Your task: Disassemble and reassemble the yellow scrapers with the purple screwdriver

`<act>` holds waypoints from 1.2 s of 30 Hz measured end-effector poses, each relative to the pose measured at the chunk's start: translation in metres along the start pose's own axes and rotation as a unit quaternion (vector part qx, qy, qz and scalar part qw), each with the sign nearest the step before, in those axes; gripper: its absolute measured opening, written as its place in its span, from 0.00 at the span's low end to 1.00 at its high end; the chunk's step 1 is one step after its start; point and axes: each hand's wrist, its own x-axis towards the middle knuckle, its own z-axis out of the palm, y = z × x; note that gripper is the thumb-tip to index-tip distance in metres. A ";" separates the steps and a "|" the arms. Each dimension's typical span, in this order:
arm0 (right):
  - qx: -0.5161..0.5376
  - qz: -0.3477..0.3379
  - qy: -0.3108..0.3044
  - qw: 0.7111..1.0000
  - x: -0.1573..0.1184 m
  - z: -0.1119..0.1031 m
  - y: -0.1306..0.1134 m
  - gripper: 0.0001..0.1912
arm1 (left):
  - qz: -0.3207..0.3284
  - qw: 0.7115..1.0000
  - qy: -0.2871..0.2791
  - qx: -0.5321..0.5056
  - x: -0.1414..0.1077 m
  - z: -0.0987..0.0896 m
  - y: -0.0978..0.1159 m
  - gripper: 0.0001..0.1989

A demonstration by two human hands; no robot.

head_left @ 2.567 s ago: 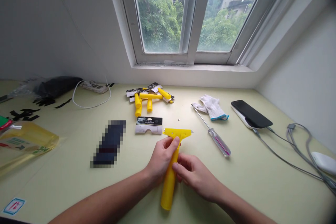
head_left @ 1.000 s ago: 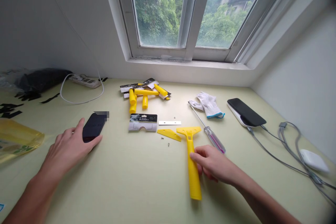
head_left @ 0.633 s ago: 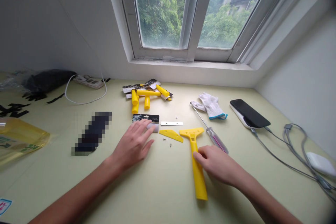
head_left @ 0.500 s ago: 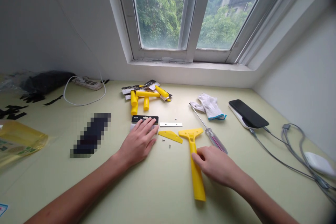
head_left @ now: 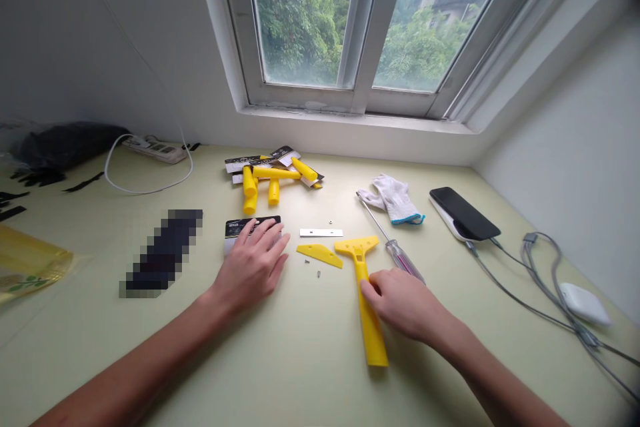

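The left hand lies palm down over the printed card, its grip open, fingers loosely spread and closed around nothing; the light contact probably steadies the card or lines it up. The right hand has its grip drawn in at the yellow scraper handle, thumb against the near side, though the curled fingertips are hidden. Held partway down, the handle seems easy to turn or slide without covering its T-shaped head, which points toward the window.

Between the card and that head, the flat metal strip lies beyond the yellow plate, with two small screws on the nearer side and a tiny metal piece beyond the strip. Spread apart on the surface, the parts are probably easier to tell apart. The screwdriver lies just beside the right hand, its tip by the white glove, seemingly within easy reach.
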 end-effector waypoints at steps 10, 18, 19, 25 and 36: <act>0.007 0.021 0.007 1.000 -0.003 0.004 0.006 0.26 | 0.125 0.981 -0.076 -0.130 0.002 0.017 0.035 0.23; 0.073 -0.006 0.113 0.991 -0.008 -0.027 0.028 0.24 | 0.101 0.985 -0.075 -0.120 0.001 0.015 0.033 0.22; 0.073 0.000 0.143 0.987 -0.009 -0.031 0.033 0.22 | 0.101 0.986 -0.069 -0.118 0.001 0.015 0.033 0.22; 0.058 -0.002 0.241 0.969 0.000 -0.039 0.056 0.15 | 0.112 0.984 -0.015 -0.139 -0.005 0.010 0.049 0.17; 0.096 -0.061 0.328 0.938 0.019 -0.006 0.069 0.11 | -0.007 0.971 -0.176 -0.164 0.054 0.010 0.132 0.25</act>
